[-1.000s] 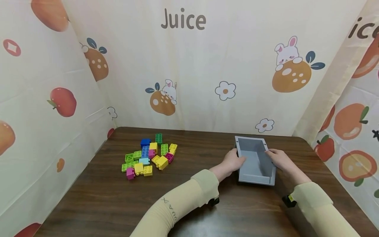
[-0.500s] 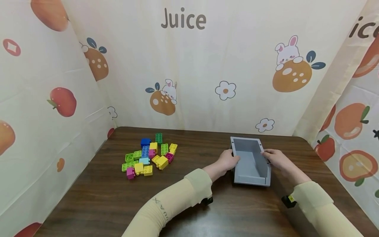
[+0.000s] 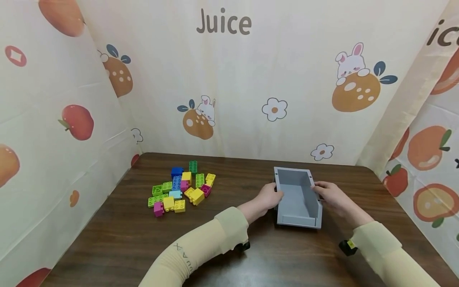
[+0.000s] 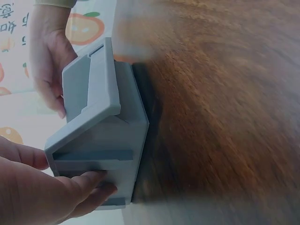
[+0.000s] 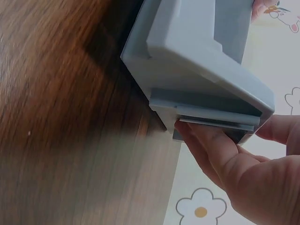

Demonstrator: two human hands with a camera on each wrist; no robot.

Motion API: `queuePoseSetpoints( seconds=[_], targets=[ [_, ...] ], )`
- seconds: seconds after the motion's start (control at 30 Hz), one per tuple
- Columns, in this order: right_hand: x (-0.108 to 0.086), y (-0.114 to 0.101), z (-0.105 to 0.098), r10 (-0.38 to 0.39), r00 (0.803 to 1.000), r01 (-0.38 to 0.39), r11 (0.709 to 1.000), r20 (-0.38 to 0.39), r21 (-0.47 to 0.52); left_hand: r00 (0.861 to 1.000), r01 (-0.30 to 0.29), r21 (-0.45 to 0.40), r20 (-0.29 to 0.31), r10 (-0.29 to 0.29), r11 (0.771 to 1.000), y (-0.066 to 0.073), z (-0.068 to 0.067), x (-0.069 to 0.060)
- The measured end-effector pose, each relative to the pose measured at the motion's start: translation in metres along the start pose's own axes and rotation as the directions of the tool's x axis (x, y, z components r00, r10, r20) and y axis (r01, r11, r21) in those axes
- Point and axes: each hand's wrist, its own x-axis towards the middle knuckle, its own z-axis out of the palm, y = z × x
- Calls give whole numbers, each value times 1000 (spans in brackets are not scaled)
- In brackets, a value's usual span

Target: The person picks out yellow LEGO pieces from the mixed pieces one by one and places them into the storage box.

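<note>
The gray bin (image 3: 299, 221) was at the right part of the bench (image 3: 287, 263), mouth upward, its lower front edge facing the person. The left grip (image 3: 269, 196) pinched one long wall, thumb at the rim and fingers against the ribs (image 4: 112, 164) outside; the right grip (image 3: 331, 196) pinched the opposite wall in much the same way. Such an opposed hold would presumably share the weight evenly and stop the bin from tipping, while the ribs likely gave the fingers something to catch on. Holding from the sides also left the opening unobstructed. Whether the base rested on the wood or hung just clear of it could not be told. Well apart, to the left, loose toy bricks (image 3: 175, 195) lay in a scattered cluster, perhaps spread out so that each could be seen and picked singly.
</note>
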Motion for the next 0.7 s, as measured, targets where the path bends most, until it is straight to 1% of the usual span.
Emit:
queuePoseSetpoints(
  seconds=[0.13,0.37,0.47,0.7],
  targets=[
    [1,-2,4,1,1000,-1,1000,1,22,1000,-10,-16,16,10,1000,-2,-5,-3],
    [4,-8,15,0,1000,0,999,2,37,1000,-24,22,21,23,999,-3,-18,-9],
    [6,-9,19,-2,1000,2,999,5,42,1000,-20,26,21,19,999,-5,-23,-12],
    [9,-14,28,-5,1000,5,1000,5,20,1000,-12,6,27,12,1000,-9,-33,-16]
  ],
)
